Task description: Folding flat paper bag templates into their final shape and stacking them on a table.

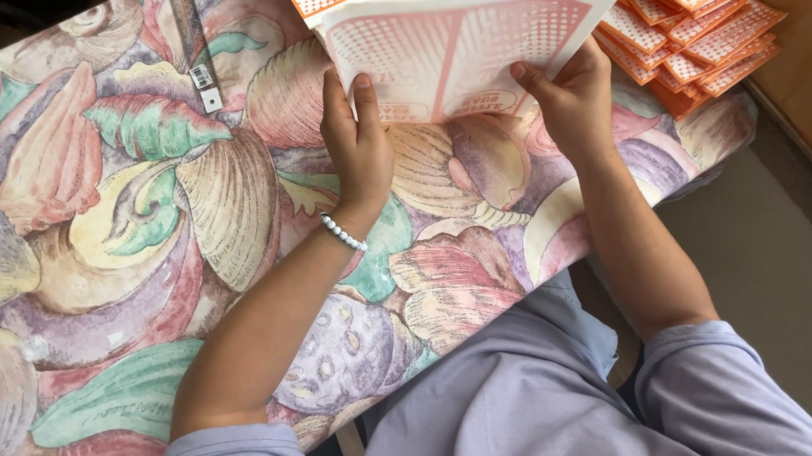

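Both hands are on the same thing here: a pale sheet of card [456, 51] printed with orange dotted panels, sitting at about 12 o'clock in the view, its near edge lifted a bit off the table [96, 228]. The left hand [356, 142] has its fingers laid up over the lower left part of the sheet, thumb tucked alongside, so it's pinching that edge. A white bead bracelet [342, 232] sits on that wrist. The right hand [575, 100] is clamped on the lower right edge, thumb on top and the other fingers curled underneath, mostly hidden.

The table is covered in a big cloth printed with shells in pink, green and purple. Off at 1 to 2 o'clock there's a fanned stack of orange cards [703, 22], same dotted look, touching the held sheet's far right side. At 11 o'clock a clear ruler [196, 44] lies on the cloth, well apart from the hands. Lilac sleeves [706, 379] show at the bottom.
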